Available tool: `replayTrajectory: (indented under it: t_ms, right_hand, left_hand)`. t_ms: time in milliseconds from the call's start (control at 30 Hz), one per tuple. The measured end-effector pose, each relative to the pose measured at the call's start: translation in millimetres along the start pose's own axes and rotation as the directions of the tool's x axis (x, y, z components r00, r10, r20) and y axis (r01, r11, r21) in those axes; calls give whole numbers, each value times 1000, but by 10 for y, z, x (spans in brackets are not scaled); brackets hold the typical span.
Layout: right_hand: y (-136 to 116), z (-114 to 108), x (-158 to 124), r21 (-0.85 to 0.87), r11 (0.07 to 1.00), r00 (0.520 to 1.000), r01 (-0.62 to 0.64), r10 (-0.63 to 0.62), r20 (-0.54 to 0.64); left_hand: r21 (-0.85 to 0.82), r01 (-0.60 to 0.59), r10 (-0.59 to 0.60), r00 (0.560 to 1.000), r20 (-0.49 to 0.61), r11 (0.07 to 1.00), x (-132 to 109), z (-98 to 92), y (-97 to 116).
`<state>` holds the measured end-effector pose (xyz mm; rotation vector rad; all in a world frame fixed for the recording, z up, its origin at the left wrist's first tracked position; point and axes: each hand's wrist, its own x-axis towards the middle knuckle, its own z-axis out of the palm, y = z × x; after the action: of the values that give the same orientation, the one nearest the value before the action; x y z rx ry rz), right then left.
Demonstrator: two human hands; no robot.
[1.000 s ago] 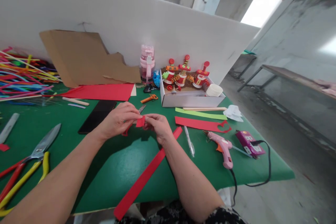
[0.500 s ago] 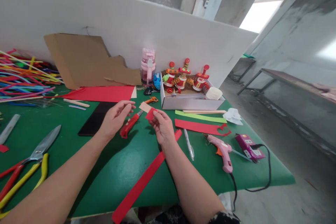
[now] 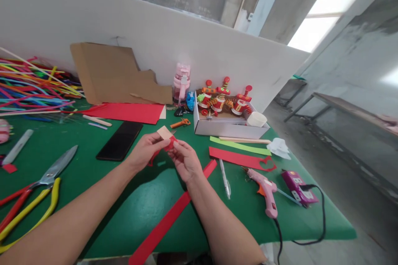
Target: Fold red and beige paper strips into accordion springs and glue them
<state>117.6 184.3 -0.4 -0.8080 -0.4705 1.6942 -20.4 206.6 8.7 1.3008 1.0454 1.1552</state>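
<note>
Both of my hands meet over the green table (image 3: 146, 211). My left hand (image 3: 145, 151) pinches a small piece with a tan backing and a red face (image 3: 166, 136), and my right hand (image 3: 185, 158) pinches the same piece from the other side. Under my hands lies a red-handled utility knife (image 3: 153, 158), mostly hidden. A long red paper strip (image 3: 174, 211) runs from beneath my right wrist toward the table's near edge.
Large scissors (image 3: 49, 174) and yellow-handled pliers (image 3: 37, 211) lie at left. A black phone (image 3: 120, 140), red sheet (image 3: 124, 112), cardboard (image 3: 115, 74) and coloured sticks (image 3: 27, 89) sit behind. Right: a box of red figures (image 3: 224, 112), paper strips (image 3: 239, 157), pen (image 3: 224, 172), pink glue gun (image 3: 264, 186).
My left hand, apart from the piece half a second ago, has come back and pinched it. The view has shifted slightly to the left and up.
</note>
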Motion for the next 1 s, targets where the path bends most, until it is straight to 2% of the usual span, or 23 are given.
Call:
replayTrajectory:
  t_ms: [67, 133, 267, 467, 633, 800, 900, 1000]
  right_hand:
    - [-49, -18, -8, -64, 997, 997, -51, 55, 60]
    - [-90, -32, -14, -169, 985, 995, -38, 52, 79]
    - [-84, -34, -14, -303, 948, 995, 97, -83, 59]
    - [62, -6, 9, -277, 914, 952, 296, -305, 10]
    - [56, -4, 10, -271, 950, 988, 156, -152, 36]
    - [-23, -9, -4, -349, 919, 983, 184, -170, 70]
    - [-72, -20, -18, -329, 940, 989, 94, -50, 140]
    - [-114, -30, -38, -393, 918, 983, 45, 30, 181]
  left_hand:
    - [-26, 5, -5, 1000, 13, 1000, -5, -28, 23]
    - [31, -8, 7, 1000, 24, 999, -9, -51, 52]
    - [153, -48, 32, 994, 105, 987, -13, -56, 92]
    - [104, -34, 15, 983, 181, 994, -8, -42, 74]
    - [58, -4, -5, 988, 157, 998, 21, -104, 69]
    - [9, 38, -39, 982, 184, 999, 9, -136, 108]
    - [-28, 26, -19, 978, 206, 999, 1, -177, 131]
    - [27, 21, -27, 963, 269, 999, 5, -233, 149]
